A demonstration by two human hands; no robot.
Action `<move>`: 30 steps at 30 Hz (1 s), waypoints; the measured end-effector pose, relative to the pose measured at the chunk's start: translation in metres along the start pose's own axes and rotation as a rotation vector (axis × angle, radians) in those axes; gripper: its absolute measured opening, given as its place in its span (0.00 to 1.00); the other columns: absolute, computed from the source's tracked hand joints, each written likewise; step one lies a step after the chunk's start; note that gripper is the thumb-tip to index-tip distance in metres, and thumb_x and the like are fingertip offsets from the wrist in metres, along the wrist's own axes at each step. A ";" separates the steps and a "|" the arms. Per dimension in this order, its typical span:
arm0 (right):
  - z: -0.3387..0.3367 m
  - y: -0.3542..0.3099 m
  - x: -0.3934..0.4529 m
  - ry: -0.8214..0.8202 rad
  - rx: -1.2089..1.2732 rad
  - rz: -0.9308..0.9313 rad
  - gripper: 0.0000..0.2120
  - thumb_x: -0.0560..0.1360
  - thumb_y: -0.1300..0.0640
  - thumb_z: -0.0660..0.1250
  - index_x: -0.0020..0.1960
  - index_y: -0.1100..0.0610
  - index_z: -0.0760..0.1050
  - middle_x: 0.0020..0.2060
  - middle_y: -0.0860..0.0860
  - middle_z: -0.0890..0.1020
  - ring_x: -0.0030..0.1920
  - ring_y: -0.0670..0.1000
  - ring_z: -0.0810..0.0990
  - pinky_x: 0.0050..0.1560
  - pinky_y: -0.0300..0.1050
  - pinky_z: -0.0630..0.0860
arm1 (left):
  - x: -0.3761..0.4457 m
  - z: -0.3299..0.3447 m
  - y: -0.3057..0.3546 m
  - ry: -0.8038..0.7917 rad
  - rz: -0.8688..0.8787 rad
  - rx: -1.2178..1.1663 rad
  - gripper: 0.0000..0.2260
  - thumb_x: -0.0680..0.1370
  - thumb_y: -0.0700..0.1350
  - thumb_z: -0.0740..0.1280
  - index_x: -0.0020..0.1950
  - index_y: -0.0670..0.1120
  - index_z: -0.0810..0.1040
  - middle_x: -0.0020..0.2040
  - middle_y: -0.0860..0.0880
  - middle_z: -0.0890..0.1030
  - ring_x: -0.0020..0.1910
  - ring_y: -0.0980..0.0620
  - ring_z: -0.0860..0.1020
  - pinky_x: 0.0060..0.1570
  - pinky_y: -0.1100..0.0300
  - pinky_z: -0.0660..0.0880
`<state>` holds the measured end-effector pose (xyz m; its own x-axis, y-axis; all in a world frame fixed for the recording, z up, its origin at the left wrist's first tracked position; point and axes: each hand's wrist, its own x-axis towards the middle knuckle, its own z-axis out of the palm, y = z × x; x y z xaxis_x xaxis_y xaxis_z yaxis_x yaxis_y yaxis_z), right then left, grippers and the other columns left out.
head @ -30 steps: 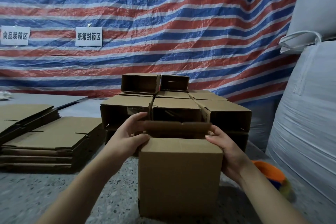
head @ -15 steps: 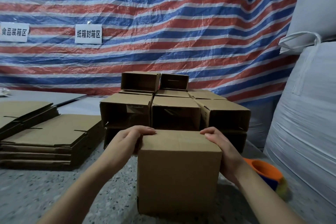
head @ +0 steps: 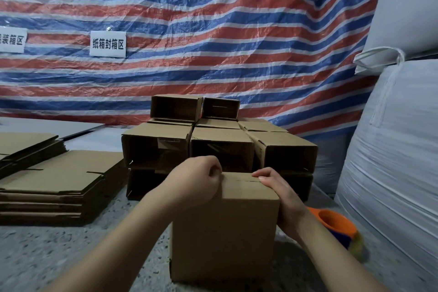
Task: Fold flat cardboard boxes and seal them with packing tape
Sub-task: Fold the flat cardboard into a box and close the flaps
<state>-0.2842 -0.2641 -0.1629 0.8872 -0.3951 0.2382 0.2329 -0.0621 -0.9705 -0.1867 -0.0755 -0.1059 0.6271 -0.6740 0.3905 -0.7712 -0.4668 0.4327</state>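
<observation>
In the head view, the box (head: 224,239) stood upright on the table (head: 47,256), just in front of the stack (head: 218,147) of folded boxes. The left hand (head: 193,184) rested on the box's top left edge with fingers curled together; whether they pinched a flap could not be told. The right hand (head: 280,193) gripped the top right corner, fingers flat over the closed flaps.

The flaps looked untaped, so they would likely spring open if either hand lifted. The tape dispenser (head: 336,226), right of the box, sat near the table's edge and could be knocked off by a blind reach.

The seam was partly covered by the hands. The dispenser was blurred, its tape unseen.
</observation>
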 end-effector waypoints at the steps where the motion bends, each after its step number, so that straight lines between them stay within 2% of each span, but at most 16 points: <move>1: 0.001 0.000 0.000 0.000 -0.004 0.001 0.20 0.70 0.45 0.66 0.56 0.56 0.77 0.50 0.58 0.80 0.44 0.52 0.82 0.43 0.45 0.78 | 0.001 0.000 -0.001 -0.013 -0.034 -0.031 0.08 0.81 0.46 0.61 0.58 0.54 0.77 0.51 0.56 0.78 0.48 0.58 0.76 0.51 0.59 0.78; 3: -0.001 -0.001 0.000 -0.002 -0.041 0.008 0.17 0.72 0.45 0.65 0.56 0.54 0.78 0.50 0.57 0.81 0.45 0.52 0.82 0.43 0.45 0.79 | 0.004 0.001 -0.002 -0.023 -0.074 -0.071 0.07 0.80 0.45 0.62 0.56 0.53 0.77 0.49 0.56 0.77 0.49 0.57 0.77 0.52 0.58 0.79; 5: -0.005 -0.003 0.003 -0.003 -0.118 0.024 0.12 0.79 0.46 0.62 0.55 0.48 0.81 0.49 0.52 0.83 0.47 0.49 0.84 0.47 0.44 0.79 | 0.006 0.001 -0.002 -0.025 -0.093 -0.070 0.07 0.80 0.45 0.63 0.55 0.53 0.77 0.49 0.56 0.77 0.49 0.56 0.77 0.52 0.57 0.79; 7: -0.015 -0.008 0.008 0.045 -0.241 0.029 0.15 0.83 0.44 0.55 0.58 0.43 0.80 0.51 0.47 0.83 0.54 0.49 0.82 0.56 0.48 0.77 | 0.006 0.002 -0.002 -0.018 -0.110 -0.076 0.06 0.80 0.46 0.63 0.55 0.52 0.77 0.49 0.55 0.77 0.49 0.55 0.77 0.53 0.56 0.79; 8: -0.023 -0.010 0.010 0.106 -0.347 0.018 0.15 0.84 0.43 0.53 0.60 0.43 0.78 0.52 0.47 0.83 0.55 0.49 0.81 0.59 0.51 0.76 | 0.007 0.002 -0.002 -0.016 -0.116 -0.085 0.06 0.80 0.46 0.63 0.55 0.52 0.77 0.49 0.55 0.78 0.49 0.56 0.77 0.52 0.56 0.79; 10: -0.047 -0.013 0.014 0.243 -0.754 -0.013 0.16 0.83 0.40 0.55 0.54 0.47 0.77 0.47 0.49 0.83 0.50 0.49 0.81 0.55 0.51 0.78 | 0.008 0.003 -0.004 -0.010 -0.119 -0.097 0.05 0.80 0.46 0.64 0.53 0.52 0.78 0.47 0.55 0.78 0.47 0.56 0.78 0.49 0.59 0.80; 12: -0.072 -0.009 0.013 0.271 -1.277 0.072 0.20 0.79 0.33 0.56 0.46 0.48 0.75 0.40 0.47 0.81 0.41 0.47 0.80 0.43 0.47 0.79 | 0.008 0.003 -0.004 -0.004 -0.117 -0.099 0.05 0.80 0.46 0.64 0.51 0.52 0.79 0.45 0.55 0.79 0.44 0.57 0.78 0.44 0.63 0.78; 13: -0.082 -0.006 0.013 0.260 -1.456 0.145 0.23 0.77 0.30 0.56 0.45 0.49 0.74 0.39 0.47 0.79 0.39 0.46 0.79 0.39 0.45 0.78 | 0.009 0.003 -0.004 -0.003 -0.117 -0.100 0.05 0.80 0.46 0.64 0.50 0.52 0.79 0.44 0.54 0.79 0.44 0.57 0.78 0.41 0.65 0.77; 15: -0.095 0.006 0.012 0.213 -1.637 0.275 0.27 0.74 0.26 0.55 0.47 0.49 0.72 0.39 0.46 0.78 0.38 0.45 0.78 0.38 0.43 0.77 | 0.010 0.003 -0.005 -0.011 -0.115 -0.107 0.05 0.80 0.46 0.64 0.48 0.52 0.80 0.43 0.54 0.80 0.43 0.57 0.78 0.39 0.66 0.76; 18: -0.101 0.025 0.011 0.204 -1.661 0.389 0.35 0.71 0.25 0.59 0.61 0.54 0.73 0.44 0.47 0.81 0.43 0.46 0.81 0.45 0.44 0.81 | 0.010 0.003 -0.005 -0.021 -0.115 -0.123 0.05 0.80 0.46 0.64 0.48 0.52 0.79 0.43 0.54 0.80 0.43 0.56 0.78 0.39 0.66 0.76; 20: -0.100 0.033 0.009 0.269 -1.596 0.468 0.44 0.70 0.26 0.64 0.73 0.57 0.63 0.55 0.50 0.82 0.49 0.48 0.82 0.48 0.45 0.82 | 0.009 0.003 -0.005 -0.019 -0.114 -0.130 0.04 0.80 0.46 0.64 0.50 0.51 0.79 0.44 0.53 0.80 0.44 0.56 0.78 0.43 0.64 0.78; 21: -0.100 0.036 0.008 0.300 -1.558 0.493 0.48 0.69 0.27 0.66 0.76 0.57 0.58 0.59 0.51 0.81 0.51 0.50 0.82 0.48 0.45 0.82 | 0.009 0.003 -0.005 -0.019 -0.113 -0.129 0.05 0.80 0.46 0.64 0.51 0.51 0.79 0.45 0.53 0.80 0.44 0.56 0.78 0.44 0.63 0.79; 23: -0.102 0.039 0.005 0.326 -1.565 0.497 0.48 0.68 0.27 0.67 0.76 0.56 0.57 0.60 0.51 0.81 0.53 0.50 0.82 0.46 0.44 0.81 | 0.008 0.003 -0.005 -0.020 -0.109 -0.127 0.05 0.80 0.46 0.64 0.53 0.50 0.79 0.45 0.53 0.80 0.45 0.56 0.78 0.47 0.60 0.80; 27: -0.112 0.044 0.001 0.246 -1.727 0.497 0.34 0.68 0.24 0.63 0.61 0.50 0.74 0.46 0.45 0.78 0.48 0.46 0.80 0.47 0.42 0.78 | 0.007 0.003 -0.006 -0.016 -0.105 -0.131 0.06 0.80 0.46 0.64 0.53 0.50 0.79 0.46 0.53 0.80 0.46 0.56 0.78 0.51 0.56 0.80; 28: -0.114 0.048 0.000 0.223 -1.732 0.482 0.31 0.69 0.25 0.63 0.59 0.48 0.76 0.45 0.44 0.77 0.47 0.45 0.79 0.47 0.41 0.77 | 0.006 0.004 -0.006 -0.015 -0.105 -0.131 0.06 0.80 0.46 0.64 0.53 0.50 0.79 0.46 0.53 0.80 0.46 0.56 0.78 0.51 0.56 0.80; 30: -0.117 0.053 -0.002 0.224 -1.702 0.424 0.26 0.71 0.27 0.63 0.55 0.47 0.75 0.42 0.43 0.76 0.44 0.44 0.78 0.40 0.38 0.74 | 0.007 0.004 -0.006 -0.013 -0.107 -0.134 0.06 0.80 0.46 0.64 0.53 0.51 0.79 0.46 0.54 0.80 0.46 0.56 0.78 0.50 0.57 0.80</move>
<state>-0.3202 -0.3743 -0.2188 0.6706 -0.7328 0.1155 -0.7406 -0.6703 0.0471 -0.1784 -0.0800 -0.1087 0.7027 -0.6321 0.3265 -0.6782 -0.4564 0.5760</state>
